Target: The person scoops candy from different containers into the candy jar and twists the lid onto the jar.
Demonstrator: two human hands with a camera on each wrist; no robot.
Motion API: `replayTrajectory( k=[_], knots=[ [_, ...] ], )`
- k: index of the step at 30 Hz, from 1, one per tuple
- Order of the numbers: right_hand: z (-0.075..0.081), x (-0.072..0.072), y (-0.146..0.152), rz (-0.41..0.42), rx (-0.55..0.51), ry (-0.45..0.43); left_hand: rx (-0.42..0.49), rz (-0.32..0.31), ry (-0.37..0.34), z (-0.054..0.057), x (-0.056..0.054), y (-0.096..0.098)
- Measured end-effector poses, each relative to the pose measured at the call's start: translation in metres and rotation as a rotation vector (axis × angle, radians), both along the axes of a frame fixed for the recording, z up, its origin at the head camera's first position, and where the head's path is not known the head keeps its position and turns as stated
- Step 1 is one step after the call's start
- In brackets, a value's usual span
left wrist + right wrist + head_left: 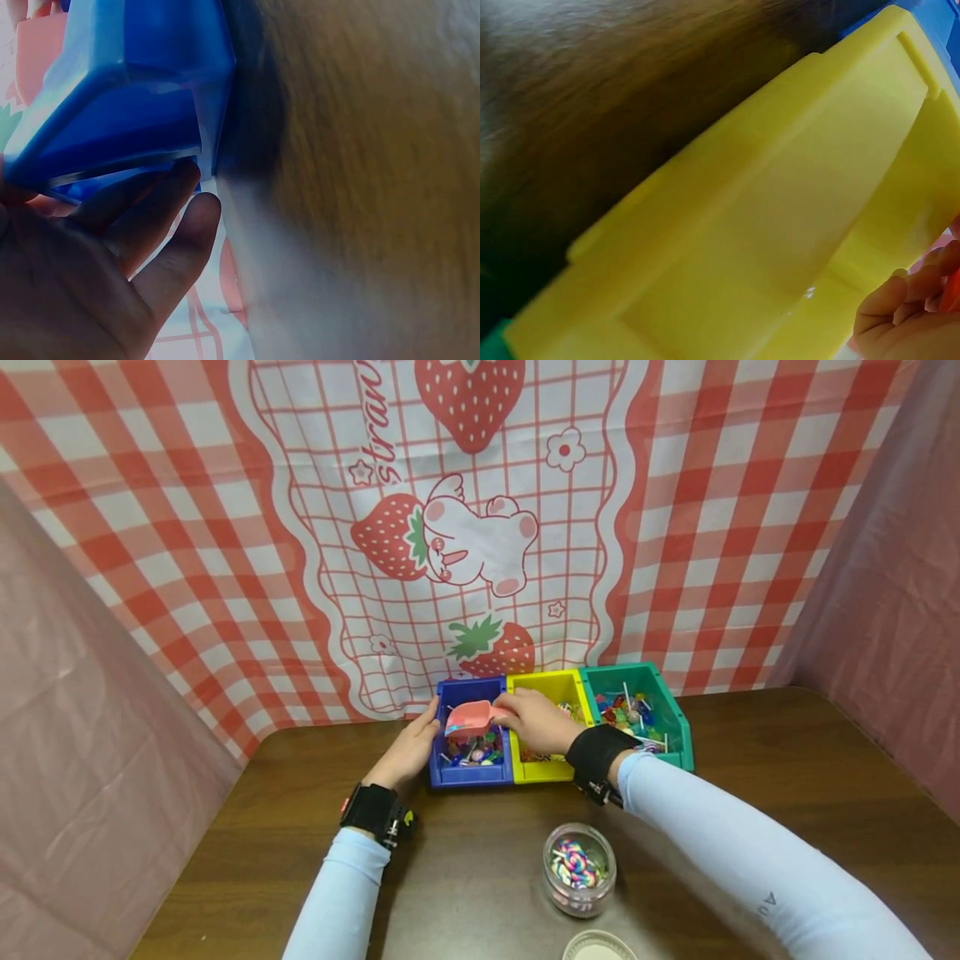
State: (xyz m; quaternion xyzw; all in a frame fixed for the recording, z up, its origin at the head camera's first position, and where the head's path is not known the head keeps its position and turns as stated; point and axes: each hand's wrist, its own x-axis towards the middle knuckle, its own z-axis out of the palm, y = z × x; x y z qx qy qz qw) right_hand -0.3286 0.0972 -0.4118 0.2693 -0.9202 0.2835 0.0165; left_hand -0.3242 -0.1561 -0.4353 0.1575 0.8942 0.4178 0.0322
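Observation:
My right hand (543, 722) grips the handle of a pink scoop (470, 718), held over the blue bin (471, 774). Some blue shows in the scoop, too small to make out. Wrapped candies and lollipops (480, 750) lie in that bin. At the bin's left side, my left hand (408, 747) holds the wall, and its fingers (161, 217) lie against the outside in the left wrist view. Beneath my right wrist is the yellow bin (540, 772), with candies partly hidden by the hand. Only part of the right hand (911, 322) appears in the right wrist view.
A green bin (678, 739) of candies and lollipops adjoins the yellow one. Nearer on the brown table (465, 860) stands an open clear jar (579, 897) holding colourful swirled candies, with a pale round lid (600, 947) below it. A checked strawberry cloth (480, 635) hangs behind the bins.

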Motion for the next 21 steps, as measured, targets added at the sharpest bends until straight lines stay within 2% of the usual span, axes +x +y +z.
replayTrajectory(
  k=[5, 12, 21],
  knots=[
    [0.0, 0.003, 0.01, -0.034, -0.058, -0.026, -0.013, 0.003, 0.011, 0.0, 0.0, 0.0],
    [0.005, 0.015, 0.026, -0.043, -0.137, -0.034, -0.012, 0.006, 0.002, 0.001, 0.001, 0.001],
    [0.016, 0.043, 0.068, -0.027, -0.172, -0.01, -0.038, 0.011, -0.017, 0.002, 0.002, 0.001]
  ],
)
